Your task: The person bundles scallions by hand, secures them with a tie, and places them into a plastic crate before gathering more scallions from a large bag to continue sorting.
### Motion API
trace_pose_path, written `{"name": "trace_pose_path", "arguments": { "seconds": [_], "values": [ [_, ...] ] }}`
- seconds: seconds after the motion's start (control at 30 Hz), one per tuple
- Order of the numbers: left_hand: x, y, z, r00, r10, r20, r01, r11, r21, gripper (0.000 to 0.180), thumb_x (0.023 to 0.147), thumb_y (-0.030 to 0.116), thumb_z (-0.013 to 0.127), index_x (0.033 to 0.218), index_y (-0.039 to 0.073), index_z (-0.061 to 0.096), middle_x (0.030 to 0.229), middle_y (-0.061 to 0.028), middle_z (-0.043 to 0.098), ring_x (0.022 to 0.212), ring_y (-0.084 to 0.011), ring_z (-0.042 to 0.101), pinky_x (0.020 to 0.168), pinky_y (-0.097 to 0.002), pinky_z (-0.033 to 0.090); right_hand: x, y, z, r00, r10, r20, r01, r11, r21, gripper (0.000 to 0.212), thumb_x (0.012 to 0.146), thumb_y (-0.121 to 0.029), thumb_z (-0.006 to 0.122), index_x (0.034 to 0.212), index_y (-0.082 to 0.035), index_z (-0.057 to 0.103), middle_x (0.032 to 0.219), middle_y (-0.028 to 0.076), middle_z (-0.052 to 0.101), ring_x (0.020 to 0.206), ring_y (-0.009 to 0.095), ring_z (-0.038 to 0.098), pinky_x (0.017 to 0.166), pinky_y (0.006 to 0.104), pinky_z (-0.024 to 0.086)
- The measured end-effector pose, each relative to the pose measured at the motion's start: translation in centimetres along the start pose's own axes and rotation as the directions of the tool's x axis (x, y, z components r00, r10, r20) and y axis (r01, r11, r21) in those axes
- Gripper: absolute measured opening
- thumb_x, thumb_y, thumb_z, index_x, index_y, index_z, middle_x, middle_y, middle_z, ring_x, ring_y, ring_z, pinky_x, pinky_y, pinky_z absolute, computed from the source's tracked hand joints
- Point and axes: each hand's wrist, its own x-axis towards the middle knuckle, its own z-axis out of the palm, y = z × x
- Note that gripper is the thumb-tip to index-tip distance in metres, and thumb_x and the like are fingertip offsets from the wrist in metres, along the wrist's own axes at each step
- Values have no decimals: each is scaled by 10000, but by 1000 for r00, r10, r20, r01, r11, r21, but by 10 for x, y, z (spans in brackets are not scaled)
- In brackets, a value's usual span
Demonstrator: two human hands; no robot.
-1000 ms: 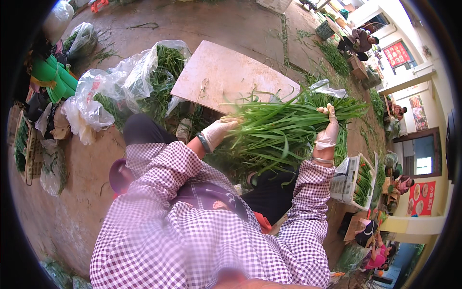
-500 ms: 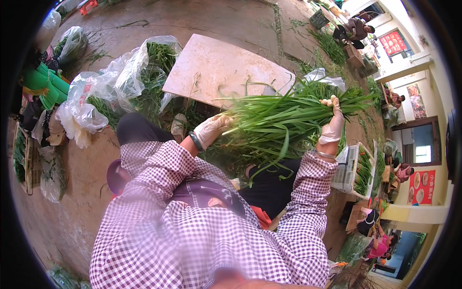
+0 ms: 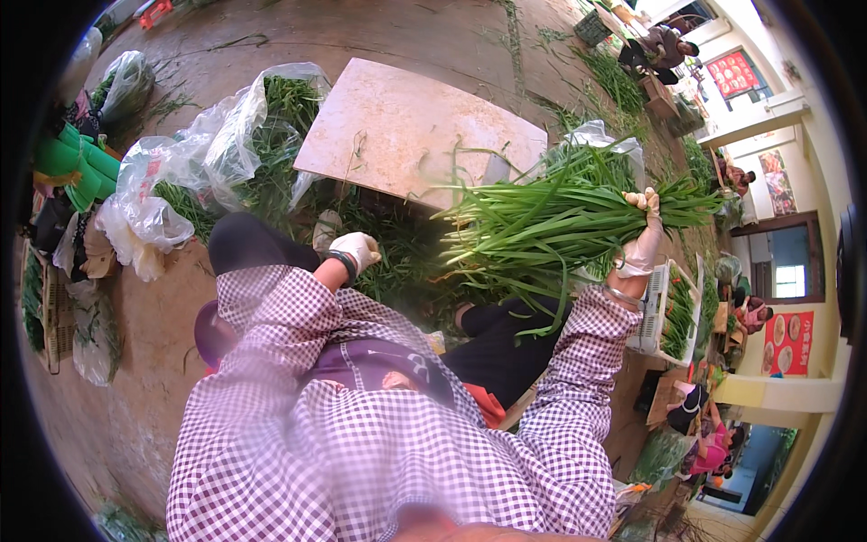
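Observation:
My right hand (image 3: 639,244), in a pale glove, is closed round a big bunch of garlic chives (image 3: 542,221). The bunch lies sideways in the air, its pale stem ends to the left and leaf tips beyond my fist on the right. My left hand (image 3: 356,251), gloved too, is near my left knee, apart from the bunch. Its fingers are curled in; whether anything is inside them is hidden. Beyond the hands is a pale board (image 3: 411,122) with a few green scraps and a small grey metal-looking piece (image 3: 496,169) on it.
Clear plastic bags (image 3: 230,135) of greens lie at the left, by green wrapped items (image 3: 81,167). Loose leaves (image 3: 397,257) cover the ground before me. A white crate (image 3: 670,312) of greens stands at my right. Other people (image 3: 664,50) sit along the right side.
My left hand has come away from the stem ends and drawn back left toward my knee. The right hand has shifted slightly right with the bunch.

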Motion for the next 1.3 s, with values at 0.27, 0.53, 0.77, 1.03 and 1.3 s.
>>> {"name": "trace_pose_path", "arguments": {
  "seconds": [0.27,0.53,0.77,1.03,1.3],
  "values": [
    [-14,88,-10,929,343,-142,-260,328,-908,585,832,249,714,1319,10,496,1308,-90,545,1206,-182,487,1026,-320,367,-7,16,13,997,59,-48,-60,998,-16,195,905,-207,626,979,-28,603,739,2,548,760,155,556,917,377,459],
    [0,103,20,965,166,-204,-203,-18,-979,355,898,229,638,1173,9,594,1104,-47,644,1001,-158,592,919,-315,444,-15,23,27,994,108,-28,-108,994,2,202,903,-203,630,981,-18,607,741,6,543,761,159,541,908,374,458],
    [11,72,26,843,390,-371,-484,247,-839,378,943,376,558,1016,13,636,941,-7,639,892,-102,545,829,-260,431,-11,17,23,998,44,-49,-47,997,-58,206,921,-216,606,964,-14,604,724,-1,520,744,152,516,893,375,447],
    [13,4,22,989,10,147,-23,996,88,251,828,258,588,934,69,715,899,-121,694,836,-242,659,788,-334,500,-16,-33,27,996,-69,-57,68,998,-10,165,926,-231,600,913,-72,556,716,-25,491,766,146,516,934,368,437],
    [-6,100,4,592,792,-145,-709,427,-562,485,987,350,447,1387,78,412,1355,-99,486,1286,-230,410,1060,-361,348,-10,13,-23,968,15,-249,-35,996,-79,192,903,-234,631,958,-61,569,750,-3,585,773,164,582,875,357,476]
  ]
}}
